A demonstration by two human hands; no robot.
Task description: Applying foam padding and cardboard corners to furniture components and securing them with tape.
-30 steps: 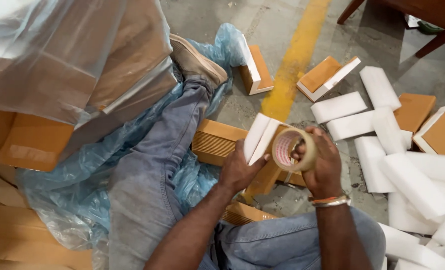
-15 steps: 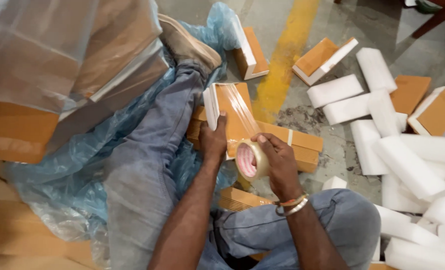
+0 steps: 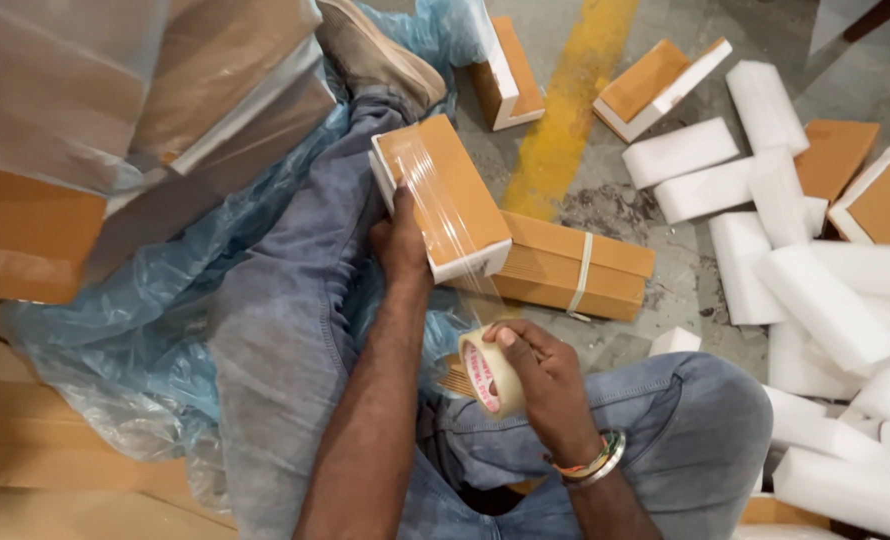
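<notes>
Sitting on the grey concrete floor (image 3: 685, 290) with legs in blue jeans (image 3: 285, 330) spread out, the person is working over a crumpled sheet of pale blue plastic film (image 3: 115, 340) that is spilling across the left side. Stacks of brown cardboard panels (image 3: 25, 230) under clear wrap are filling the upper left, and a heap of white foam blocks (image 3: 825, 300) is lying well apart on the right, with more brown boxes among them.

The brown rectangular cardboard box with white foam edges (image 3: 460, 185) is being propped on the thigh, above a flat strapped brown carton (image 3: 575, 265) on the floor. It is looking light and stiff, though the foam rim is probably crushing easily, so the firm cardboard faces and long edges are seeming the better places to grip. The left hand (image 3: 400, 240) is pressing against the box's near side, thumb up on its face, steadying it. A clear strip of tape (image 3: 450, 225) is running down across the top face; it is likely sticky and prone to wrinkling.

The right hand (image 3: 545, 375) is closed around the roll of clear packing tape with a white core (image 3: 490, 372), held just below the box and near the knee.

Compared with half a second ago, the box is now lying flatter with its broad brown face upward, and the roll is drawing further away, lengthening the strip.
</notes>
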